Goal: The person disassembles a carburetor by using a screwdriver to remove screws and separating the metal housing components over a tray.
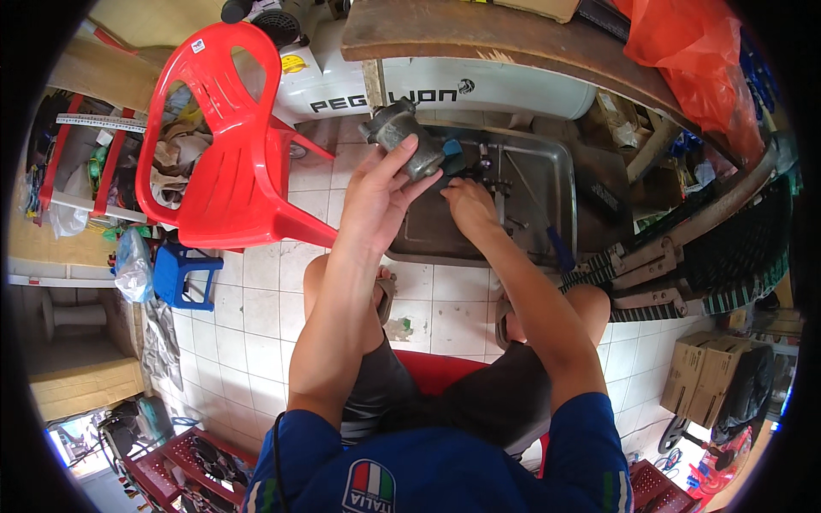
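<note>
My left hand is wrapped around a dark grey metal motor housing, a short cylinder with lugs at its upper end. It is held tilted above the left side of a shallow metal tray. My right hand is lower, over the tray, with its fingers curled and their tips together. Whatever they pinch, if anything, is too small to tell. A blue piece and several small metal parts lie just beyond it. A screwdriver with a blue handle rests along the tray's right side.
A red plastic chair stands at the left, with a blue stool behind its legs. Past the tray lies a white tank under a wooden bench top. Cardboard boxes are stacked at the right.
</note>
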Motion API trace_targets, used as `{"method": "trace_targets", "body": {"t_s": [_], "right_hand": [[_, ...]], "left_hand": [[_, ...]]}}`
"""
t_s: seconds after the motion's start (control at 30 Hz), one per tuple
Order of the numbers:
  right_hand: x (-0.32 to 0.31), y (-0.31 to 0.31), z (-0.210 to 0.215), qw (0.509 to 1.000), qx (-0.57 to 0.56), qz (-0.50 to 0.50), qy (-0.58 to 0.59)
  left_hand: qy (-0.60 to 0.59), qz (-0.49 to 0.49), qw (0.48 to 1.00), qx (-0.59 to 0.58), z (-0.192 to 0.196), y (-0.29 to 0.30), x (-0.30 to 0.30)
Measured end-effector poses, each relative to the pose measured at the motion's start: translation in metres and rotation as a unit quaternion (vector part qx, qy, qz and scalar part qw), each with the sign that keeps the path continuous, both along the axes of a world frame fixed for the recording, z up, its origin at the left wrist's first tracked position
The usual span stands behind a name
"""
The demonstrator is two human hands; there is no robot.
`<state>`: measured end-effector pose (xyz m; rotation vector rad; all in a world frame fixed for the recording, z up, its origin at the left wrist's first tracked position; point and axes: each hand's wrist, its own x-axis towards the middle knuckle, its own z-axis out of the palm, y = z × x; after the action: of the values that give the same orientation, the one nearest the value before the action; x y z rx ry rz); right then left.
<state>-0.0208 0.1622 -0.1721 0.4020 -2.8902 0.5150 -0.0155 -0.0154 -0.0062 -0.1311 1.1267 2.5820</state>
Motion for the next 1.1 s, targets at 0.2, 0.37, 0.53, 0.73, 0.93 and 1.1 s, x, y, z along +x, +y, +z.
{"method": "trace_targets", "body": {"t_s": [0.2,0.37,0.53,0.73,0.93,1.1], "right_hand": [[-0.003,0.002,0.0,0.999,0.044,-0.004,-0.033],[0.01,0.002,0.047,0.988,-0.134,-0.028,-0.075],[0.014,0.037,0.093,0.864,-0.447,-0.047,-0.226],[0.028,0.072,0.112,0.653,-0.724,-0.056,-0.212],[0.028,0.072,0.124,0.569,-0.788,-0.054,-0.228],[0.03,0.072,0.129,0.542,-0.804,-0.065,-0.237]], "left_hand": [[0.008,-0.027,0.999,0.027,0.001,0.0,-0.002],[0.017,-0.065,0.995,0.073,-0.001,-0.006,-0.003],[0.014,-0.1,0.981,0.165,0.007,-0.004,-0.001],[0.062,-0.093,0.991,0.071,0.003,0.006,0.002],[0.011,-0.064,0.998,0.007,-0.007,0.019,0.005],[0.005,-0.053,0.998,-0.026,-0.007,0.024,0.009]]}}
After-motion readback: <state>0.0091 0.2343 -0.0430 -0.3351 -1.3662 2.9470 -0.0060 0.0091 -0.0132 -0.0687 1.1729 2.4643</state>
